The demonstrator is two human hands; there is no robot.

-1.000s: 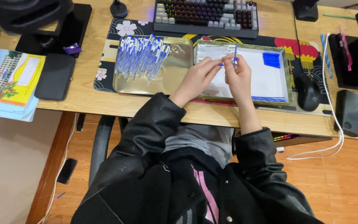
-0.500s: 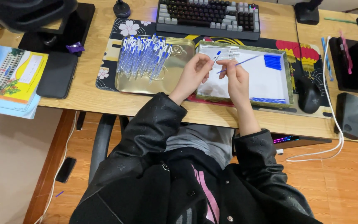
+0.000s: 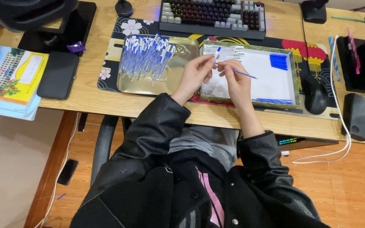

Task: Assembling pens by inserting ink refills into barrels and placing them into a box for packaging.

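Observation:
My left hand (image 3: pixel 194 75) pinches a white pen barrel with a blue tip (image 3: pixel 216 52) over the left end of the green-rimmed tray (image 3: pixel 294 76). My right hand (image 3: pixel 238 80) holds a thin blue refill (image 3: pixel 243 74) that points right, its near end by the barrel. The tray has a white floor with blue caps (image 3: pixel 279 61) at its far right, blue refills (image 3: pixel 273 101) along its near edge and white barrels (image 3: pixel 233 52) at the far left. A gold metal tray (image 3: pixel 178 80) to the left holds several assembled blue-and-white pens (image 3: pixel 145 57).
A keyboard (image 3: pixel 214 17) lies behind the trays on a patterned desk mat (image 3: pixel 110 46). A black mouse (image 3: pixel 315 95) and a black box (image 3: pixel 357 116) sit to the right. Books (image 3: pixel 9 78) and a dark pad (image 3: pixel 58 75) lie at the left. A white cable (image 3: pixel 343 139) hangs off the desk edge.
Both hands have dropped slightly and parted. The refill has swung from upright to pointing right, and the left hand now holds up a white barrel beside it.

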